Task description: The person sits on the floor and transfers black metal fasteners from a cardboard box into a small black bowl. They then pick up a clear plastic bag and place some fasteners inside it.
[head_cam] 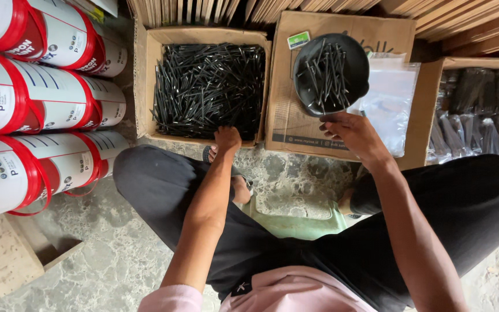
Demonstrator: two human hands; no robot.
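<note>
The right hand is holding a black bowl of black nails at one o'clock, its grip closed on the rim. The left hand is reaching into the cardboard box of nails at eleven o'clock, fingers hidden, so I cannot tell its grip. Red-and-white buckets are lying at nine o'clock

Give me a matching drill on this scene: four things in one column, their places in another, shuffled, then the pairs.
Things:
1. black bowl
2. open box of black nails
3. white buckets with red rims
4. clear plastic bags

Places:
A. stacked on their sides at far left
B. held up by the right hand
C. under the left hand
D. on the flat carton, behind the bowl

Pairs: 1-B, 2-C, 3-A, 4-D
</note>
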